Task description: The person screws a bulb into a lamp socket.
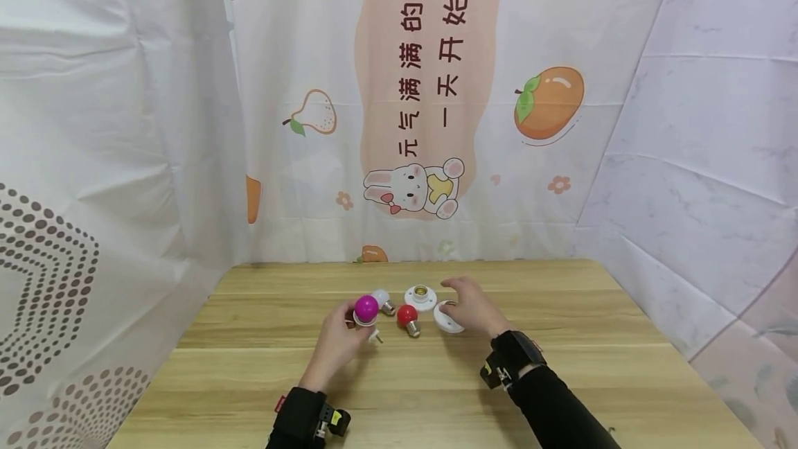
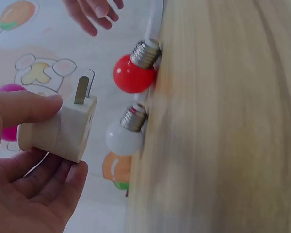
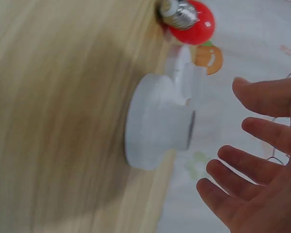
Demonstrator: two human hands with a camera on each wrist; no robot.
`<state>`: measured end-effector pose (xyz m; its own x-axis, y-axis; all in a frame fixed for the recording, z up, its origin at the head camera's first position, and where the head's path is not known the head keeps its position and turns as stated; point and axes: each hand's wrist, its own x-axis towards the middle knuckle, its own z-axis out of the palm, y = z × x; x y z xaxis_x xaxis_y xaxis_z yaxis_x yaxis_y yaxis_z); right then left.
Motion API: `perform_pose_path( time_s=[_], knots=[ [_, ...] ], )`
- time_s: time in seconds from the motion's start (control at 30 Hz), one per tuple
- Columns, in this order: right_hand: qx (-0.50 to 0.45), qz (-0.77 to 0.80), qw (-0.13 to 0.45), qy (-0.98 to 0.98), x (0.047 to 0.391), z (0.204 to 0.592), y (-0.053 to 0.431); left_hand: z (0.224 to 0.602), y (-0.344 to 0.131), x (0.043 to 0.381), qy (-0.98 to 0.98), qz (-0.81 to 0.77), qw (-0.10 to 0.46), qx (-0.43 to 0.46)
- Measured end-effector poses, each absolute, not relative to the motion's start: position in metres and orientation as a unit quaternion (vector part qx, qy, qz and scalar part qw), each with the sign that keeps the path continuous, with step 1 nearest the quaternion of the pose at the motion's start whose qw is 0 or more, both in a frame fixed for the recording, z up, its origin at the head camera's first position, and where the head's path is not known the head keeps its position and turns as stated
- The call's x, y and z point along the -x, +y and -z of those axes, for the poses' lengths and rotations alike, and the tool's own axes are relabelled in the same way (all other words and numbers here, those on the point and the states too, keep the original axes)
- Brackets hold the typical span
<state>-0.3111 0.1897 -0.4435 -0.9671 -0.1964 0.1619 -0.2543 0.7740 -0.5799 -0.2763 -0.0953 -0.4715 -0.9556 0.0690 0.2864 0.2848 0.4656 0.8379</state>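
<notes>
My left hand [image 1: 341, 339] grips a white plug-in bulb socket [image 2: 63, 128], thumb on one side and fingers on the other. Two flat metal prongs stick out of it. A magenta bulb [image 1: 366, 308] sits in the socket's other end. My right hand [image 1: 475, 307] hovers with spread fingers over a round white lamp holder [image 1: 450, 324], and in the right wrist view its fingertips stand apart from that holder [image 3: 155, 124]. Between the hands a red bulb [image 1: 407, 315] and a white bulb [image 1: 381, 298] lie on the table, metal screw bases showing.
A second round white lamp holder [image 1: 420, 298] with a brass-coloured inside stands behind the red bulb. Everything rests on a wood-grain table [image 1: 399, 393]. A printed curtain [image 1: 312, 179] hangs at the table's back edge, with more sheets on both sides.
</notes>
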Motion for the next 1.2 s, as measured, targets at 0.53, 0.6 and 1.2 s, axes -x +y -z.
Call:
perform_pose_path(
  time_s=[0.53,0.6,1.2],
  knots=[
    [-0.101,-0.258,-0.013,-0.961,0.317,0.467,0.189,0.479,-0.118,0.282,-0.870,0.475,0.125,0.043],
    [-0.101,-0.247,-0.014,-0.964,0.318,0.470,0.189,0.480,-0.119,0.282,-0.873,0.469,0.127,0.039],
    [-0.102,-0.213,0.026,-0.971,0.318,0.479,0.186,0.485,-0.137,0.284,-0.900,0.424,0.099,0.004]
  ],
)
